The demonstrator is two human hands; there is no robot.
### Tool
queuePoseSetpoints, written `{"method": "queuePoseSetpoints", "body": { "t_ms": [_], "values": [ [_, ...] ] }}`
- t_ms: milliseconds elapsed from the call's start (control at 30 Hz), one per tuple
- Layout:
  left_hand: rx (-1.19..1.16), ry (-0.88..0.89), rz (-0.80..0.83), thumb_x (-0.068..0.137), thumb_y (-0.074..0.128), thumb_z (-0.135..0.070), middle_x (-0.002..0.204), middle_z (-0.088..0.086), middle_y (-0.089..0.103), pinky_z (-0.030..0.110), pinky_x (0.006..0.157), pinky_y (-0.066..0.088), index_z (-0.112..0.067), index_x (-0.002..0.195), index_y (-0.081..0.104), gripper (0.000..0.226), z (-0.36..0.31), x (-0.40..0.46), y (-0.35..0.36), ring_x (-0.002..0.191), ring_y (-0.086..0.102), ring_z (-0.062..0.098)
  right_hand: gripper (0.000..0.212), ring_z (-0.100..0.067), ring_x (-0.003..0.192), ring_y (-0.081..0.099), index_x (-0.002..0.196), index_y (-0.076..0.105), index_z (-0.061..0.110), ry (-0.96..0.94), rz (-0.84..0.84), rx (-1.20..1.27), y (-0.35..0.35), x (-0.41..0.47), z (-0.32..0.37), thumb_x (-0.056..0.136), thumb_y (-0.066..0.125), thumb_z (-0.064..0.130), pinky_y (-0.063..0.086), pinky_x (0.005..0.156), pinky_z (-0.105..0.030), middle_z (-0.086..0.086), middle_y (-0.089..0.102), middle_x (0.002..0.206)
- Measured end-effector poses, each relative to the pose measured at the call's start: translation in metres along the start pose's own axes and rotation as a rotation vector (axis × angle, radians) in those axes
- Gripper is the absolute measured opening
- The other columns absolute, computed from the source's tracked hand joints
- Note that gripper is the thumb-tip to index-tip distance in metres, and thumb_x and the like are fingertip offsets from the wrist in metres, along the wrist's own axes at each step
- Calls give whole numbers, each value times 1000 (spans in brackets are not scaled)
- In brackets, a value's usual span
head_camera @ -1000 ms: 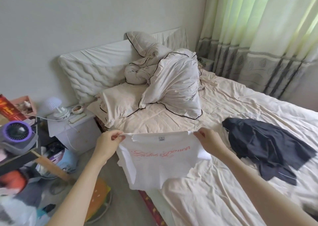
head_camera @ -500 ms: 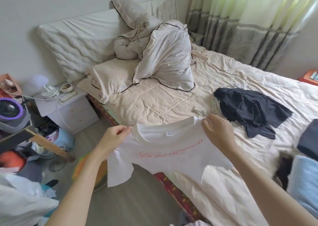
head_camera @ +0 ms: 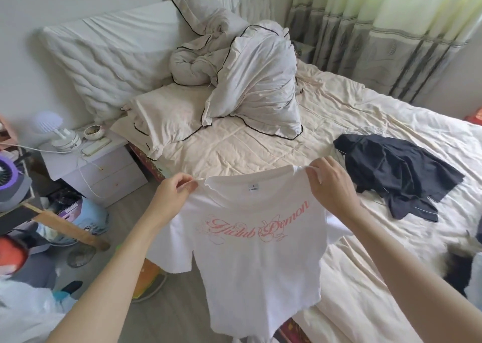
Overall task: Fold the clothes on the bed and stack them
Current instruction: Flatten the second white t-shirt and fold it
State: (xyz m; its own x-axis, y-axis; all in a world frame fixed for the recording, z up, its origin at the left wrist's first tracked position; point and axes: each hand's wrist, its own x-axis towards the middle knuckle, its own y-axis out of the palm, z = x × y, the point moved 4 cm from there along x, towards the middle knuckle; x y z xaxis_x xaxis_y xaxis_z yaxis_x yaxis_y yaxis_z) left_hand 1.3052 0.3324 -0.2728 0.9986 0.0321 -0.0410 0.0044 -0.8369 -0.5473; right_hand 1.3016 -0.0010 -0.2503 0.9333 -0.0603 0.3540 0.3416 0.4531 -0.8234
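Two shoulder seams of a white cotton T-shirt with pink script lettering [head_camera: 258, 241] are pinched, one by the left hand [head_camera: 174, 196], one by the right hand [head_camera: 330, 183]; it is held hanging over the edge of the cream-sheeted bed [head_camera: 234, 149]. Laying it flat is probably called for next; a crumpled dark navy garment [head_camera: 399, 170] lies unfolded.

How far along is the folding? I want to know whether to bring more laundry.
Early on. No folded stack is in view. In hand: the left hand and right hand pinch the shoulders of a white T-shirt, held up unfolded. Left: folding it, then the dark garment lying crumpled on the bed.
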Motion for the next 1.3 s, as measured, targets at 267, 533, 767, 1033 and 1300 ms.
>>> {"method": "queuePoseSetpoints", "body": {
  "t_ms": [267, 533, 767, 1033, 1300],
  "values": [
    [177, 30, -124, 93, 58, -19, 88, 0, 57, 14, 60, 29, -4, 96, 60, 16, 45, 207, 30, 82, 50, 14, 25, -37, 90, 54, 93, 61, -3, 61, 90, 8, 146, 171, -43, 97, 48, 18, 33, 68, -35, -18, 58, 97],
    [303, -144, -47, 94, 54, -18, 94, 8, 58, 25, 68, 30, -8, 94, 57, 11, 169, 426, 119, 84, 49, 21, 22, -34, 98, 53, 102, 61, 2, 222, 306, -20, 363, 307, -135, 95, 43, 14, 32, 71, -31, -17, 58, 107],
    [428, -155, -79, 96, 49, -25, 105, 8, 57, 31, 74, 34, -13, 101, 56, 15, 241, 529, 171, 97, 53, 29, 25, -35, 102, 53, 102, 62, 2, 281, 324, -73, 478, 368, -188, 95, 42, 15, 38, 78, -37, -19, 58, 110],
    [567, -150, -20, 95, 52, -30, 105, 12, 59, 37, 74, 41, -14, 102, 60, 19, 302, 584, 201, 97, 56, 33, 26, -34, 97, 54, 107, 57, 7, 370, 381, -132, 567, 385, -225, 97, 44, 28, 33, 68, -33, -15, 58, 111],
    [586, -104, 34, 95, 55, -25, 104, 16, 60, 35, 74, 34, -8, 103, 63, 21, 328, 594, 221, 98, 55, 33, 33, -35, 102, 51, 105, 55, 8, 324, 382, -206, 589, 374, -233, 97, 43, 37, 33, 77, -39, -14, 58, 108]
  ]
}}
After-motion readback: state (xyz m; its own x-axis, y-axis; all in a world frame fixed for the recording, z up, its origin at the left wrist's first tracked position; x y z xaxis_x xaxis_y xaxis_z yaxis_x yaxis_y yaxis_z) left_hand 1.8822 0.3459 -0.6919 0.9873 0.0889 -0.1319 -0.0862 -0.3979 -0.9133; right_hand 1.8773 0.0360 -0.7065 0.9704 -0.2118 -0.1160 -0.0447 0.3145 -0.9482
